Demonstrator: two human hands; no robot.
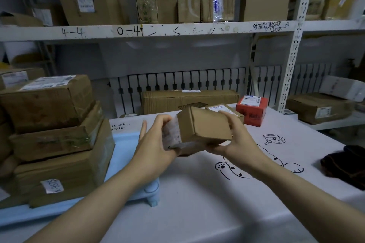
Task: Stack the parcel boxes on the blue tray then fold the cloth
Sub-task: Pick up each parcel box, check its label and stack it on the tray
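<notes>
On the front edge of the white shelf [150,30], "4-4" and "0-41" are written by hand in black marker, and further scribbles to the right cannot be made out. On the white cover of the bench [197,193], the printed fragments "luck.." and "ggie" are seen just behind the blue tray [126,140]. A handwritten number that looks like "5256" is carried, turned sideways, on a white sticker on the bottom cardboard box [59,179] of the stack, while the printed labels on the other boxes are too blurred to be read.
</notes>
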